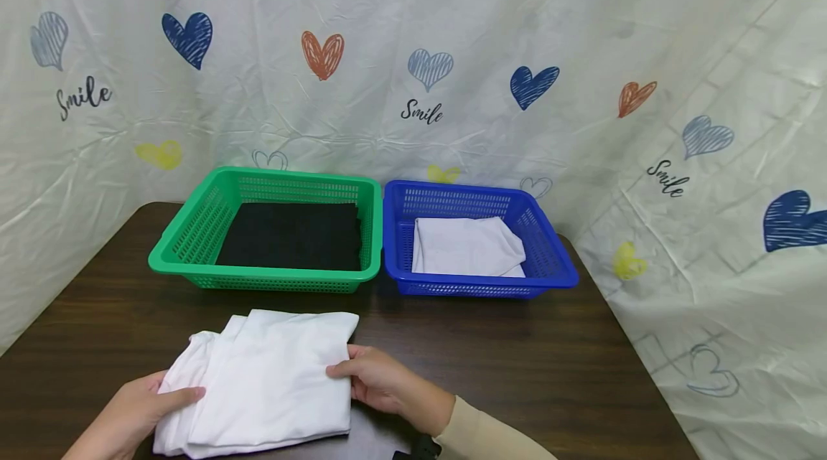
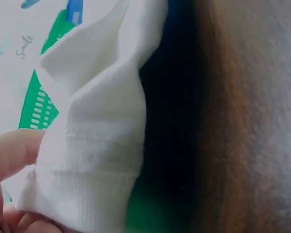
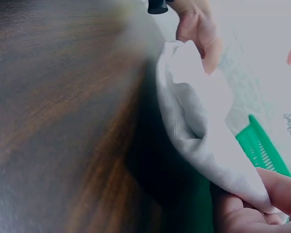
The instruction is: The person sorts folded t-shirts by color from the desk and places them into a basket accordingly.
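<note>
A folded white garment (image 1: 271,381) is held between both hands at the front left of the table. My left hand (image 1: 138,402) pinches its left edge, thumb on top and fingers underneath. On the opposite edge, my right hand (image 1: 381,381) grips the cloth the same way. The left wrist view shows a ribbed band on the garment (image 2: 97,155) beside the left thumb. From the right wrist, the garment (image 3: 194,121) appears lifted off the tabletop, its folded layers sagging between the hands.
Behind the garment stands a green basket (image 1: 271,278) with folded black cloth (image 1: 291,234) in it. A blue basket (image 1: 478,286) close to its right contains a folded white cloth (image 1: 465,245). The dark wood table (image 1: 504,359) meets a heart-printed curtain (image 1: 368,1) at the back.
</note>
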A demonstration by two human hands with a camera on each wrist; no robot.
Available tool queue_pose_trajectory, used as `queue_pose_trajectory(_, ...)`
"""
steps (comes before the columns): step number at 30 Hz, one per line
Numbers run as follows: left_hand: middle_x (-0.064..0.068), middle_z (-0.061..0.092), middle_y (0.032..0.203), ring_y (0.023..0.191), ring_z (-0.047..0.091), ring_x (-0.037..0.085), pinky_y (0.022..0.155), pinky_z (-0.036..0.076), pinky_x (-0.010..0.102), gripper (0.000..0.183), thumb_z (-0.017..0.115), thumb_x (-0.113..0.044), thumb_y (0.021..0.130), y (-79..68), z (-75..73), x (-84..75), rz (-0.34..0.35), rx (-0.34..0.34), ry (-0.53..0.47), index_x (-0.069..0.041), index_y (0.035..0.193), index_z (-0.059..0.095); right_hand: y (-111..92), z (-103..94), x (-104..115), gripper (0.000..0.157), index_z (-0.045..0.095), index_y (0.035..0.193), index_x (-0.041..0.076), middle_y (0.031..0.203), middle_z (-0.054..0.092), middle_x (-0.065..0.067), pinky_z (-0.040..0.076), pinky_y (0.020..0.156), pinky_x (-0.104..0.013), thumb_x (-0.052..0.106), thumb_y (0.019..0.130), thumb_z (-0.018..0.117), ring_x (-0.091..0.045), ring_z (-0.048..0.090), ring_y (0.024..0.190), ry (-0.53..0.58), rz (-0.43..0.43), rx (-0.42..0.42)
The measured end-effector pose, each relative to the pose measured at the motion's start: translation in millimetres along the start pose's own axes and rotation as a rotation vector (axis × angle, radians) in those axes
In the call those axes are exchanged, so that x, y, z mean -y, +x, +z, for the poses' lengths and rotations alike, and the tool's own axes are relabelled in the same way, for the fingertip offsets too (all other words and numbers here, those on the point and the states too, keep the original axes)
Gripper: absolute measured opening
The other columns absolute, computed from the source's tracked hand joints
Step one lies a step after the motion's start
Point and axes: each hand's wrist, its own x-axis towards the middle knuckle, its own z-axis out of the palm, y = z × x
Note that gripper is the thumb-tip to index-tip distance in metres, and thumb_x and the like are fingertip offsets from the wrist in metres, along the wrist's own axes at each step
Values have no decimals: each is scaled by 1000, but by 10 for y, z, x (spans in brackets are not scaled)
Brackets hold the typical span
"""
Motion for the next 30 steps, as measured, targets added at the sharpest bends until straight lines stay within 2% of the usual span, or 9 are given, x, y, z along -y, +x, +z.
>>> queue_pose_trajectory(9, 18, 70, 113, 84, 62, 8, 70, 57, 26, 72, 69, -35, 92, -138, 12, -206, 0, -20, 16, 19, 135, 46, -252, -61, 233, 31, 60, 122, -6, 109, 73, -9, 59, 86, -34, 0, 92, 60, -13, 68, 92, -78, -55, 11)
queue_pose_trajectory(17, -2, 72, 98, 82, 64, 5, 72, 57, 27, 59, 72, -34, 91, -214, 62, -487, 2, -43, -125, 9, 130, 58, -497, -181, 480, 36, 57, 126, -8, 117, 72, -14, 59, 88, -33, 5, 93, 62, -13, 70, 94, -118, -97, 22)
queue_pose_trajectory(24, -3, 73, 101, 87, 65, 6, 75, 57, 26, 64, 70, -33, 92, -228, 98, -713, 40, 8, -168, 9, 136, 51, -631, -301, 627, 38, 56, 127, -9, 116, 72, -13, 60, 85, -32, 7, 93, 62, -13, 70, 94, -168, -93, -1)
queue_pose_trajectory(30, -2, 73, 99, 84, 65, 6, 73, 57, 26, 62, 71, -29, 91, -218, 132, -898, 78, 5, -175, 11, 135, 52, -697, -380, 741, 41, 54, 130, -9, 120, 71, -16, 60, 87, -33, 10, 94, 63, -14, 70, 95, -206, -105, -10)
